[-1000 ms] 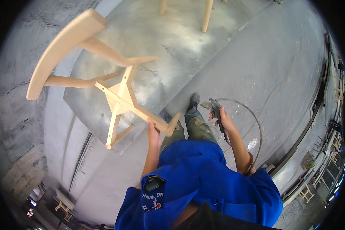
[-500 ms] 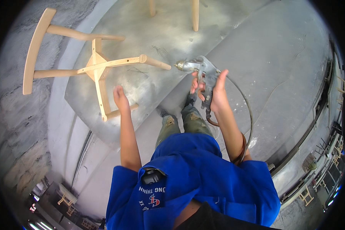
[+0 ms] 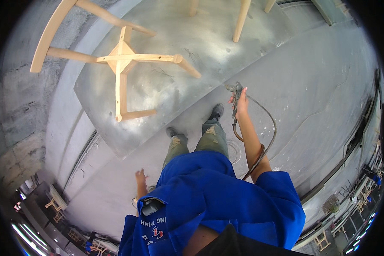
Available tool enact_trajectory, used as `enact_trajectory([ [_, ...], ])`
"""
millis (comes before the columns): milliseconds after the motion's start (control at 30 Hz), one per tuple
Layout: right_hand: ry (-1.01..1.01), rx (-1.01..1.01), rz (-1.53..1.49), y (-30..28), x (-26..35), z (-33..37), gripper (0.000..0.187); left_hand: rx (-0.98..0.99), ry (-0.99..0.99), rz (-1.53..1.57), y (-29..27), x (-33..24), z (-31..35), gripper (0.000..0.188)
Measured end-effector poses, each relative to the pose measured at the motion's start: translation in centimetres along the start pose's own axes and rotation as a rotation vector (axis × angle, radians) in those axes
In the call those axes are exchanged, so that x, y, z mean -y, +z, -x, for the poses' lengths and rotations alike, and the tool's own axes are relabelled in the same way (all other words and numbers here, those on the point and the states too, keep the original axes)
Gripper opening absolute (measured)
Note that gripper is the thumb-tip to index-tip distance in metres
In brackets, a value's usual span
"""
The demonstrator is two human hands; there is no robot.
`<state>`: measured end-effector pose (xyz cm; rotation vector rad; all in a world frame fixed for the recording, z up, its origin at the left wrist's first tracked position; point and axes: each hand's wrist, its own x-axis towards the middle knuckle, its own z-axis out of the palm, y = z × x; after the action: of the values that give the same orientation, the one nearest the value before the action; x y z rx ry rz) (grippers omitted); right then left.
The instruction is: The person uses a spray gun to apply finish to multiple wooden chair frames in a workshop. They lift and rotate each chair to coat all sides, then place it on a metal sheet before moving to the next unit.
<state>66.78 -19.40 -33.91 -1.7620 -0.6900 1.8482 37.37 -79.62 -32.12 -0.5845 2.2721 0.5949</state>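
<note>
My right hand (image 3: 241, 104) is wrapped round the grip of a grey spray gun (image 3: 236, 90), held out ahead of me with the nozzle pointing left. A brown hose (image 3: 269, 123) runs from the gun and loops past my right forearm. Low on the left, beside my body, my left hand (image 3: 141, 177) has its fingers apart and holds nothing. A pale wooden chair frame (image 3: 123, 59) with crossed rails and round legs is ahead on the left, away from both hands. The picture's upper edge cuts off part of the frame.
A worn grey metal sheet (image 3: 166, 96) lies under and around the frame. More wooden legs (image 3: 242, 23) show at the top. Stone wall (image 3: 23, 102) is at the left. Wooden furniture pieces (image 3: 55, 202) stand in the lower left background and at far right. My shoes (image 3: 216, 112) are near the sheet's edge.
My left hand has dropped from beside the chair frame to near my body. My right hand has drawn the spray gun away from the chair leg. The view has shifted too.
</note>
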Motion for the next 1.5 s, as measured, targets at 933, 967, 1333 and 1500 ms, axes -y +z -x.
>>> enact_trajectory([
  [933,-0.802,-0.12,0.592,16.2,2.4,27.4,0.034,0.214,0.335,0.066,-5.8,10.4,-21.6,0.042],
  [967,-0.811,-0.045,0.485,17.6,1.8,27.1,0.034,0.235,0.441,0.021,-4.9,8.1,-21.1,0.04],
  [1333,-0.62,0.607,0.63,19.5,-2.1,26.5,0.036,0.202,0.942,-0.068,-3.5,-5.7,-7.6,0.031],
  [1500,-0.333,0.75,0.149,17.5,-6.3,29.2,0.066,-0.288,0.999,0.165,-6.4,-11.8,-3.6,0.029],
])
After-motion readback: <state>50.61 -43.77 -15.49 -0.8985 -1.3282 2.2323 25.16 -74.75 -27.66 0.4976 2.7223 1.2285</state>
